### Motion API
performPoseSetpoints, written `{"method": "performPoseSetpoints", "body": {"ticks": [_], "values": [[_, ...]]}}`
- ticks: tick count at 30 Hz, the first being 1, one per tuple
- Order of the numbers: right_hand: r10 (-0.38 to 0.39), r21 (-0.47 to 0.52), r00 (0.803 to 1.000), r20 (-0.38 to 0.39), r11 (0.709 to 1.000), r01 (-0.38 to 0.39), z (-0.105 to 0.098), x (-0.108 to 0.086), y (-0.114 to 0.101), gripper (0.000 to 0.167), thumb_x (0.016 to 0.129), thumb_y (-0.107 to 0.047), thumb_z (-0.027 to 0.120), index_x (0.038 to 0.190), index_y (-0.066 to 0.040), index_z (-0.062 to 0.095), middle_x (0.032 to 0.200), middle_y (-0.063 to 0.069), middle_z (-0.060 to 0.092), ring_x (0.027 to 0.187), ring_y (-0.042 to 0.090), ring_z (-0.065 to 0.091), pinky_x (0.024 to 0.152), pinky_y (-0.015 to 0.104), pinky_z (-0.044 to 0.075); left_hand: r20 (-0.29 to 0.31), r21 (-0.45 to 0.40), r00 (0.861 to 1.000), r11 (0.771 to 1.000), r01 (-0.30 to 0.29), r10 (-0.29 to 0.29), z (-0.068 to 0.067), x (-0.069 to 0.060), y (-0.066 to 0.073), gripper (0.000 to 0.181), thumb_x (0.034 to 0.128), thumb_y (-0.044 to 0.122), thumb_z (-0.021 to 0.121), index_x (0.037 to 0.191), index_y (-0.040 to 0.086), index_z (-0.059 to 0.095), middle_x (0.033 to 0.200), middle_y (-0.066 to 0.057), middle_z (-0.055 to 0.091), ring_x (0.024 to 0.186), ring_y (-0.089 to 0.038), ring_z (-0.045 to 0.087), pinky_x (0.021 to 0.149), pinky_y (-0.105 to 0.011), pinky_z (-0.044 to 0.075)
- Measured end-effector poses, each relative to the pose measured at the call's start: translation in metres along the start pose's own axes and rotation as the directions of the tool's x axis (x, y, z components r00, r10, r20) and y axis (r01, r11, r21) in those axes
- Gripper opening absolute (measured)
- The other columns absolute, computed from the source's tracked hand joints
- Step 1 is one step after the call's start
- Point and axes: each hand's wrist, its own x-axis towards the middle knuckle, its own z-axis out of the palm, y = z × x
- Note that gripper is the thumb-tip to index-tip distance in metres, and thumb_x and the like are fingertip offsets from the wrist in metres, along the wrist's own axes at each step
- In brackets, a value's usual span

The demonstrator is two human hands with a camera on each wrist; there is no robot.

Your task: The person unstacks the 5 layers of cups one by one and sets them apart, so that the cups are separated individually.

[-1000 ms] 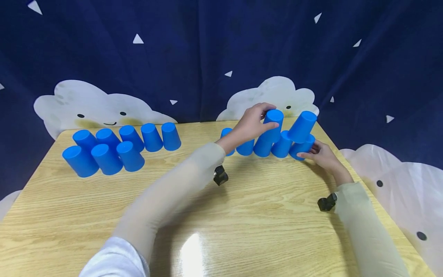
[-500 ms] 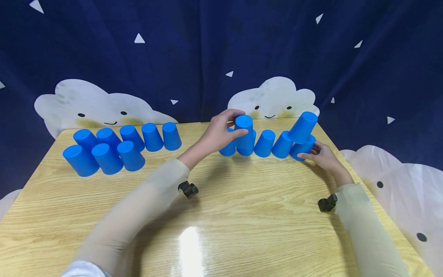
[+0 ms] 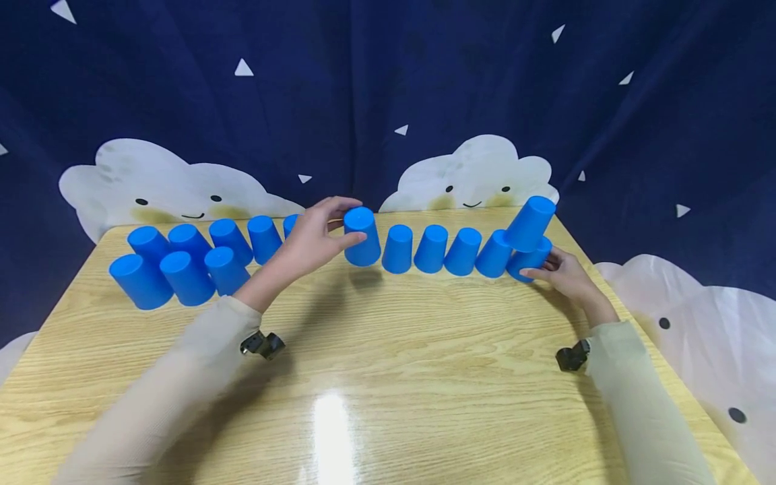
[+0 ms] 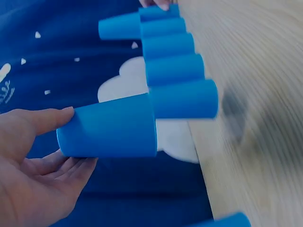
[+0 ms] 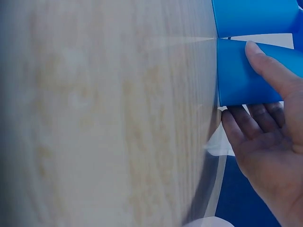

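Observation:
My left hand (image 3: 312, 237) holds an upside-down blue plastic cup (image 3: 362, 239) between thumb and fingers, slightly above the table and left of the right-hand row. In the left wrist view the thumb and fingers clasp this cup (image 4: 111, 127) near its narrow base. Several inverted blue cups (image 3: 397, 249) stand in that row. At its right end another cup (image 3: 531, 223) sits on top, across the last two. My right hand (image 3: 570, 276) grips the lower end cup (image 3: 524, 267); the right wrist view shows the thumb on this cup (image 5: 236, 71) and fingers beneath.
Two rows of inverted blue cups (image 3: 192, 279) stand at the table's left, one partly hidden behind my left hand. The wooden table (image 3: 424, 377) ends at a dark blue curtain (image 3: 303, 101) with white clouds.
My left hand has carried its cup leftward from above the right-hand row to beyond its left end. My right hand stays on the end cup.

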Motion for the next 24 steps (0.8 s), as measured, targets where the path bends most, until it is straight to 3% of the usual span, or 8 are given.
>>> {"method": "performPoseSetpoints", "body": {"ticks": [12, 19, 24], "values": [[-0.001, -0.001, 1.0, -0.006, 1.0, 0.001, 0.0, 0.001, 0.001, 0.084, 0.095, -0.032, 0.067, 0.154, 0.003, 0.019, 0.149, 0.03, 0.035, 0.134, 0.045, 0.039, 0.107, 0.055, 0.036, 0.027, 0.192, 0.997, 0.979, 0.065, -0.071, -0.05, -0.04, -0.046, 0.054, 0.0928, 0.01, 0.069, 0.139, -0.007, 0.046, 0.138, -0.024, 0.047, 0.127, -0.041, 0.048, 0.107, -0.045, 0.042], [-0.006, -0.008, 1.0, -0.005, 1.0, 0.006, 0.0, 0.001, 0.003, 0.083, 0.095, -0.031, 0.067, 0.154, 0.003, 0.019, 0.149, 0.03, 0.035, 0.134, 0.045, 0.04, 0.107, 0.055, 0.036, 0.055, 0.345, 0.989, 0.932, 0.112, -0.139, -0.068, -0.054, -0.064, 0.053, 0.0915, 0.008, 0.07, 0.136, -0.008, 0.048, 0.135, -0.029, 0.048, 0.122, -0.046, 0.05, 0.101, -0.057, 0.044], [-0.009, 0.001, 1.0, -0.006, 1.0, 0.009, 0.0, 0.001, 0.003, 0.083, 0.095, -0.031, 0.067, 0.154, 0.003, 0.019, 0.149, 0.03, 0.035, 0.134, 0.046, 0.039, 0.107, 0.056, 0.035, 0.075, 0.387, 0.978, 0.91, 0.15, -0.193, -0.074, -0.056, -0.072, 0.052, 0.0915, 0.009, 0.069, 0.136, -0.009, 0.048, 0.133, -0.03, 0.049, 0.121, -0.047, 0.049, 0.099, -0.061, 0.043]]}}
